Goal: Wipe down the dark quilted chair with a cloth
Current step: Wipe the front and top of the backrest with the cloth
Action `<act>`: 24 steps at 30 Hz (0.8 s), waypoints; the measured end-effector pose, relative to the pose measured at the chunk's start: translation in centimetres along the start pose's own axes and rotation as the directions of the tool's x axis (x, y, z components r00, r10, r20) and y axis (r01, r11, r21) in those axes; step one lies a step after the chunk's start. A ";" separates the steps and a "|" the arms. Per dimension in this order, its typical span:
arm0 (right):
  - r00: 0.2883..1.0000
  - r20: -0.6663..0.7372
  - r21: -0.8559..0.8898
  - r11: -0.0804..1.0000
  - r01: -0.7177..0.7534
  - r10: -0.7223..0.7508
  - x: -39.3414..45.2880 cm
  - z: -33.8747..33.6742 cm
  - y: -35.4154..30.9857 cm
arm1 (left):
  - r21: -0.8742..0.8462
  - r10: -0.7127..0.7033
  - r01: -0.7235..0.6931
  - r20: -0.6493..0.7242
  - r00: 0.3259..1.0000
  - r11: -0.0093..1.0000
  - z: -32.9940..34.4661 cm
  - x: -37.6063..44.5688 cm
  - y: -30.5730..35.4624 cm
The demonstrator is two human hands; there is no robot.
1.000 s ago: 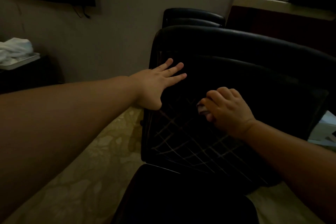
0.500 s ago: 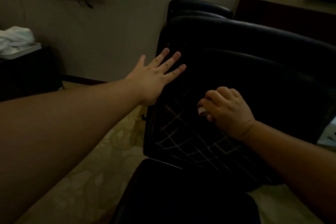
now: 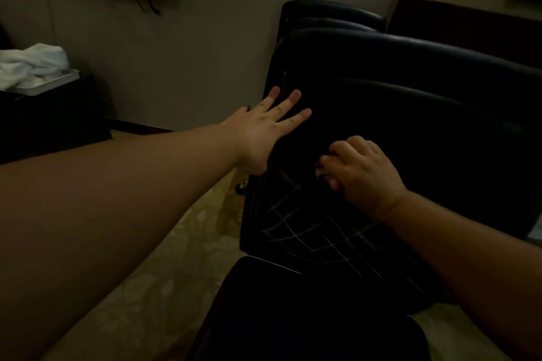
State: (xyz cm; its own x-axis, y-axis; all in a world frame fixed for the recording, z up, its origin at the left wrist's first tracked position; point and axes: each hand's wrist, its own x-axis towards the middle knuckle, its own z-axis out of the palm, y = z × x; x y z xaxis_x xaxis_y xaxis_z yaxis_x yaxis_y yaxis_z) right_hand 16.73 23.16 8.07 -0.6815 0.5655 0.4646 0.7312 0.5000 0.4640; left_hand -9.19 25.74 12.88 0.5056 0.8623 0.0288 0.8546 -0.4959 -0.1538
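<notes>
Under both hands, the chair (image 3: pixel 410 132) has barely been rubbed further: the flat left hand (image 3: pixel 264 132) slid up, the right hand (image 3: pixel 360 173) stays squeezing the cloth (image 3: pixel 322 173).

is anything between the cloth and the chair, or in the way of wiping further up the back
Nothing visible separates them: the right hand grips the cloth against the quilted chair back. Up and to the left, the left hand rests flat on the chair's edge, so a stroke that way would meet it.
</notes>
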 end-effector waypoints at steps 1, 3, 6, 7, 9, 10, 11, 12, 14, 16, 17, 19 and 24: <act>0.999 -0.037 -0.007 0.999 -0.038 0.038 0.9 -0.5 -0.1 | -0.003 0.004 -0.004 0.002 1.000 1.000 0.0 0.0 0.1; 0.977 -0.129 0.012 0.985 -0.172 0.172 3.0 -1.3 -0.2 | -0.013 0.014 -0.014 -0.010 1.000 1.000 0.0 0.1 0.0; 0.958 -0.175 0.048 0.974 -0.222 0.227 4.6 -1.3 -0.9 | -0.005 0.028 -0.028 -0.038 0.999 1.000 0.0 0.1 -0.5; 0.971 -0.166 0.053 0.985 -0.167 0.173 4.2 -0.8 -1.3 | 0.011 0.043 -0.042 -0.053 0.998 0.999 0.0 0.2 -0.7; 0.993 -0.114 0.066 0.998 -0.007 0.014 3.0 0.3 -1.9 | 0.049 0.068 -0.064 -0.087 0.994 0.997 -0.2 0.2 -1.1; 0.997 -0.059 0.064 0.997 0.052 -0.048 2.5 0.5 -2.2 | 0.054 0.070 -0.065 -0.088 0.994 0.996 -0.3 0.2 -1.2; 0.997 -0.006 0.053 0.995 0.083 -0.083 2.3 0.3 -2.3 | 0.056 0.066 -0.062 -0.084 0.994 0.997 -0.4 0.1 -1.1; 0.996 0.017 0.033 0.995 0.090 -0.091 2.6 0.1 -2.2 | 0.060 0.062 -0.057 -0.081 0.995 0.997 -0.4 0.1 -1.0; 1.000 -0.015 0.002 1.000 0.026 -0.026 3.7 -0.6 -2.3 | 0.074 0.058 -0.052 -0.083 0.995 0.996 -0.4 0.1 -0.7; 0.990 -0.081 0.021 0.993 -0.116 0.117 4.6 -0.9 -2.6 | 0.065 0.056 -0.050 -0.092 0.994 0.997 -0.4 0.1 -0.6; 0.983 -0.097 0.035 0.987 -0.154 0.157 4.9 -0.8 -2.9 | 0.056 0.049 -0.044 -0.092 0.995 0.997 -0.4 0.0 -0.5; 0.992 -0.072 0.053 0.993 -0.104 0.107 4.5 -0.3 -3.6 | 0.051 0.039 -0.035 -0.076 0.996 0.998 -0.6 -0.5 -0.2; 0.999 0.027 0.094 0.995 0.029 -0.032 2.0 -1.8 -2.6 | 0.075 0.012 -0.008 -0.058 0.998 0.997 -1.6 -1.1 0.8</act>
State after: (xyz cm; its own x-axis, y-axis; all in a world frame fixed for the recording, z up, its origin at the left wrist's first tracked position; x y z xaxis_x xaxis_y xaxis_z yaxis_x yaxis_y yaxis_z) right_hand 13.36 21.80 9.17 -0.7031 0.5670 0.4292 0.7109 0.5754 0.4044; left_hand -8.87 24.19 14.26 0.5218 0.8489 0.0841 0.8395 -0.4935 -0.2275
